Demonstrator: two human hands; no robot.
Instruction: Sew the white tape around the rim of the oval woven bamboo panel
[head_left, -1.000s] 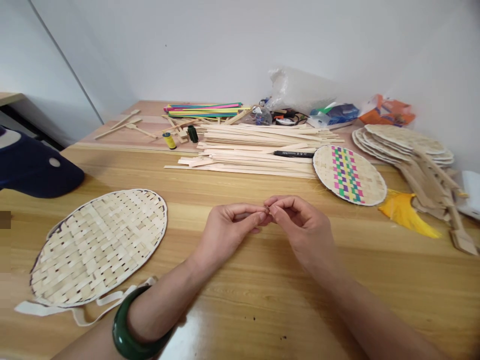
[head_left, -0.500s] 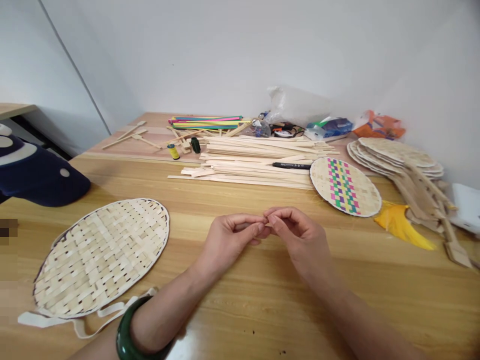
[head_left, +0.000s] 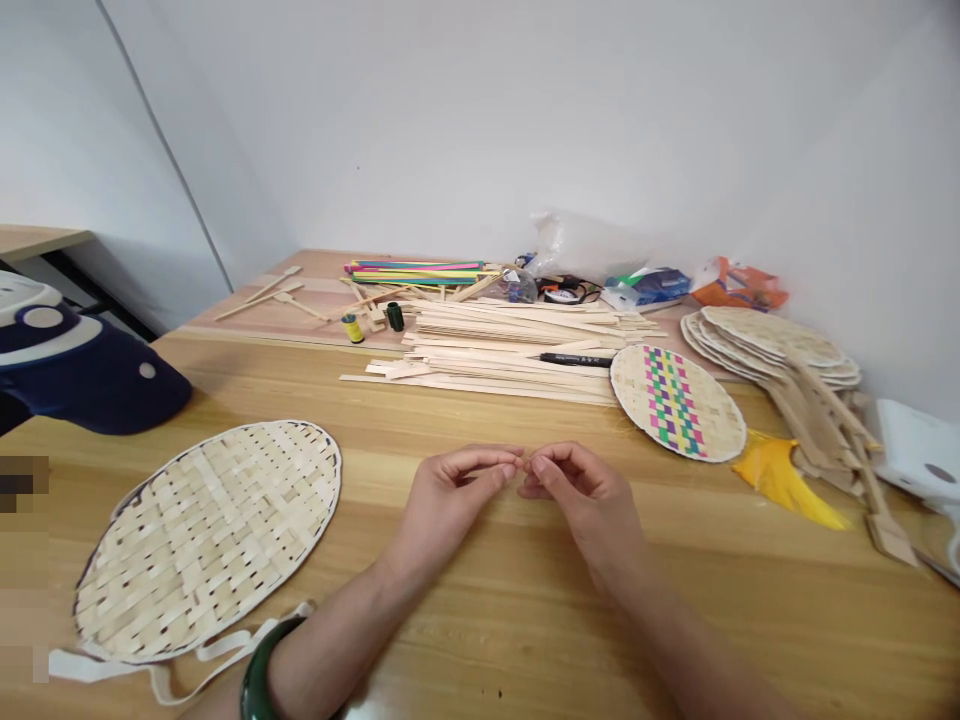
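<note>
We keep our left hand and right hand pinched closed, fingertips nearly meeting, any held item too small to tell, the oval woven panel lying left of both.

The oval woven panel is pale straw in a basket-weave pattern, edged white with dark flecks. Pink, green, purple and yellow checks band the round woven panel; the tassel is golden yellow. The bangle is dark green, the counter streaked honey-brown.
</note>
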